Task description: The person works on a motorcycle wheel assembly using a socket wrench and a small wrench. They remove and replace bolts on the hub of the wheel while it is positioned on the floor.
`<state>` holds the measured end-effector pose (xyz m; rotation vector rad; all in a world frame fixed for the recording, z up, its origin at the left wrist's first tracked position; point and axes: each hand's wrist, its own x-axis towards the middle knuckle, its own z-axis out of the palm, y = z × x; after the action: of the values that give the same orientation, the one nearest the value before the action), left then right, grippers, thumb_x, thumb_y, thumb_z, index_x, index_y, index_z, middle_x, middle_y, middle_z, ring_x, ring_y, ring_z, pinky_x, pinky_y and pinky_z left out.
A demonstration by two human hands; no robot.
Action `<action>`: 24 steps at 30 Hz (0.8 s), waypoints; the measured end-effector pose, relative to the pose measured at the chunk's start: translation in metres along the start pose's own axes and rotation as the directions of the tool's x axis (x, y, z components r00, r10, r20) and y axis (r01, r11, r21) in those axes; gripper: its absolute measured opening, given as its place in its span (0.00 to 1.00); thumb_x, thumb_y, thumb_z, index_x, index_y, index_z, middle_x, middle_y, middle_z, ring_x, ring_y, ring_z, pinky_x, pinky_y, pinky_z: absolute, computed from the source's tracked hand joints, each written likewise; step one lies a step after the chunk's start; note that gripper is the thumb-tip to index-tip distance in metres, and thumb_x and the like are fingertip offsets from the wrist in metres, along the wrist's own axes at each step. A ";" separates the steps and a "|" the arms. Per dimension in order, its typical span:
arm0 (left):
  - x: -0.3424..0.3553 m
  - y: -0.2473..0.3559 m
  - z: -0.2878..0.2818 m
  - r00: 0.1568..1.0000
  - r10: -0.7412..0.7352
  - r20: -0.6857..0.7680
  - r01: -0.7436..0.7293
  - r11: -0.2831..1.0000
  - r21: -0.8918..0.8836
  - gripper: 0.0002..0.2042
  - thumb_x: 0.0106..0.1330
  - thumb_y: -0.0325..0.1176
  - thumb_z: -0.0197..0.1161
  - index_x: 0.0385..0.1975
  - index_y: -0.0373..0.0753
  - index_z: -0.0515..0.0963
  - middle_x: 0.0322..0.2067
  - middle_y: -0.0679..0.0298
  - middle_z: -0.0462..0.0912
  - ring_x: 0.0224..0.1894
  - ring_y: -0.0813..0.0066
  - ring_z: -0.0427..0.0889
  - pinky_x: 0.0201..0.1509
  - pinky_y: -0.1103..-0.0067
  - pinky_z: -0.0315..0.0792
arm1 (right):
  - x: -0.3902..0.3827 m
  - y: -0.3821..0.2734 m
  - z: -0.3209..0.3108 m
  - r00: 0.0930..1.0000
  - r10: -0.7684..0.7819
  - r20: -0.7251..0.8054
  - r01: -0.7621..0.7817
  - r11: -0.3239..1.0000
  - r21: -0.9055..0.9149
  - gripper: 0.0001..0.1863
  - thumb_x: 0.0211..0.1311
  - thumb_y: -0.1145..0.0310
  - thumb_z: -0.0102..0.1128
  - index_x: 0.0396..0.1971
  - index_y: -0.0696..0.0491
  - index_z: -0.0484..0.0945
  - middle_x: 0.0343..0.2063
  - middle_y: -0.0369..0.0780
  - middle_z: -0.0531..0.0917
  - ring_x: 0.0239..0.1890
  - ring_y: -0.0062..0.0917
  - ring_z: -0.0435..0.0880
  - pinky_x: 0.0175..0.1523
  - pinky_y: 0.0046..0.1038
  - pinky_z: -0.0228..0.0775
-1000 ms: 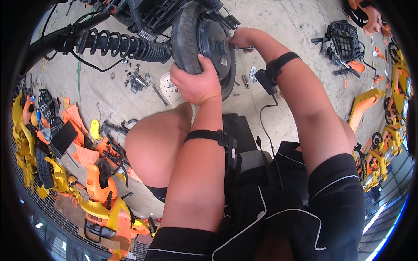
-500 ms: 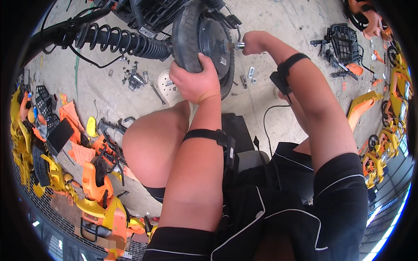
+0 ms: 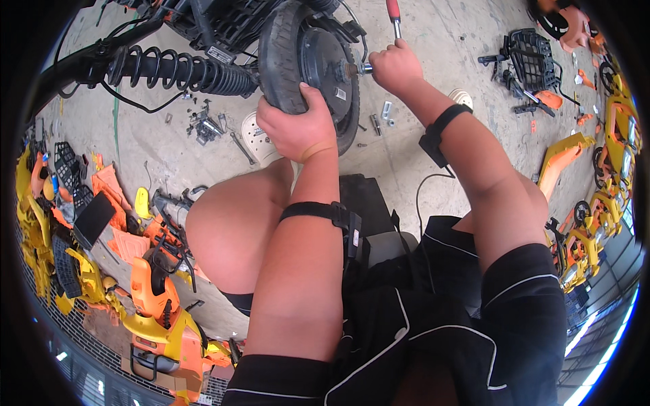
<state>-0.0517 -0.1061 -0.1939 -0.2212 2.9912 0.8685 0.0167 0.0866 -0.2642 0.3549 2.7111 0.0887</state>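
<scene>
A scooter wheel with a black tyre [image 3: 279, 57] and a round dark hub [image 3: 325, 64] is at the top centre. My left hand [image 3: 298, 125] is closed round the tyre's near edge, thumb on the tread side. My right hand [image 3: 398, 68] is wrapped round the head end of a socket wrench [image 3: 394, 12], whose red handle points away from me. Its silver socket [image 3: 365, 68] sits against the axle end at the hub's centre. My right fingers hide the wrench's head.
Left of the wheel runs a coil-spring shock absorber [image 3: 183, 71]. Loose bolts and metal parts [image 3: 206, 125] and a spanner [image 3: 242, 147] lie on the concrete. Orange and yellow body panels [image 3: 112, 186] pile up at left, more vehicles [image 3: 596, 230] at right. A black basket-like part [image 3: 531, 64] lies far right.
The wrench's red handle has swung into view above my right hand, which has turned about the socket. My left hand stays on the tyre; the whole view has shifted slightly.
</scene>
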 end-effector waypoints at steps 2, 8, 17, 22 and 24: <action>0.000 0.000 0.000 1.000 -0.004 -0.002 0.004 1.000 -0.006 0.32 0.57 0.52 0.69 0.57 0.38 0.72 0.52 0.54 0.76 0.52 0.50 0.80 0.51 0.56 0.77 | -0.005 0.000 0.012 0.976 -0.035 -0.214 0.028 0.999 -0.038 0.05 0.58 0.67 0.58 0.24 0.47 0.77 0.21 0.36 0.84 0.33 0.29 0.83 0.55 0.31 0.67; 0.001 -0.002 0.000 1.000 0.017 -0.009 -0.017 1.000 0.018 0.33 0.56 0.51 0.69 0.57 0.38 0.71 0.53 0.54 0.76 0.51 0.48 0.81 0.49 0.56 0.78 | -0.003 -0.004 0.016 0.979 0.004 -0.201 -0.020 0.997 -0.074 0.03 0.56 0.68 0.59 0.24 0.47 0.77 0.22 0.35 0.84 0.35 0.29 0.81 0.57 0.32 0.66; 0.001 -0.001 -0.001 1.000 -0.001 0.006 0.000 1.000 0.021 0.33 0.55 0.51 0.70 0.58 0.39 0.70 0.54 0.56 0.76 0.49 0.47 0.82 0.47 0.54 0.78 | 0.023 0.011 -0.028 0.934 -0.082 0.348 0.049 0.994 0.102 0.11 0.53 0.66 0.60 0.35 0.48 0.87 0.32 0.41 0.89 0.41 0.36 0.87 0.50 0.37 0.78; 0.002 0.000 -0.001 1.000 0.002 0.015 -0.002 1.000 0.018 0.33 0.55 0.51 0.70 0.58 0.39 0.70 0.54 0.56 0.76 0.50 0.47 0.82 0.48 0.55 0.78 | 0.045 0.010 -0.031 0.851 -0.130 0.509 0.075 0.989 0.127 0.14 0.51 0.66 0.58 0.36 0.53 0.88 0.35 0.44 0.89 0.40 0.42 0.88 0.45 0.41 0.81; 0.002 -0.004 0.002 1.000 0.025 -0.015 -0.025 1.000 0.014 0.33 0.55 0.51 0.70 0.57 0.38 0.70 0.54 0.55 0.76 0.50 0.48 0.81 0.48 0.56 0.78 | 0.045 0.006 -0.033 0.852 -0.097 0.514 0.043 0.992 0.116 0.15 0.51 0.66 0.58 0.36 0.53 0.88 0.36 0.44 0.89 0.40 0.43 0.88 0.45 0.41 0.82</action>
<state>-0.0532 -0.1087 -0.1975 -0.1915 3.0194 0.8514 -0.0349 0.1039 -0.2501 0.2607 2.1878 -0.1482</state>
